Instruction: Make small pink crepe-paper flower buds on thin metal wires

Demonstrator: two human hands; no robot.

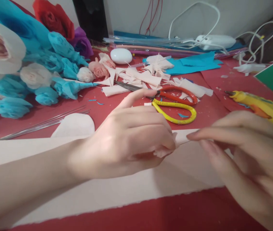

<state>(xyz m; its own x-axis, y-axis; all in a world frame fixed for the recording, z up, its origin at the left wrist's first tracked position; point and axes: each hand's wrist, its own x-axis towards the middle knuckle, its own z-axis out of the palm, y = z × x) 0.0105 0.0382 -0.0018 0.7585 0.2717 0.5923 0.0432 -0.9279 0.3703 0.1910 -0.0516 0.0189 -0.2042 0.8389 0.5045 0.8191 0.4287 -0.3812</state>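
My left hand [129, 138] is closed around a small piece of pale pink crepe paper [162, 152], whose crumpled edge shows below the fingers. Its index finger stretches out towards the scissors [175, 110], which have one red and one yellow handle loop. Out of the fist a narrow paper end [182, 137] points right, and my right hand [242, 157] pinches that end between thumb and fingertips. Both hands are over a long pale pink crepe paper strip [102, 199]. How the paper sits inside the left fist is hidden.
Blue, white, red and purple paper flowers [64, 61] crowd the left. Thin wires [42, 123] lie beside a rounded paper piece [76, 125]. Paper scraps [138, 75] surround the scissor blades. A yellow glue gun [259, 102] lies at right, white cables [213, 41] behind.
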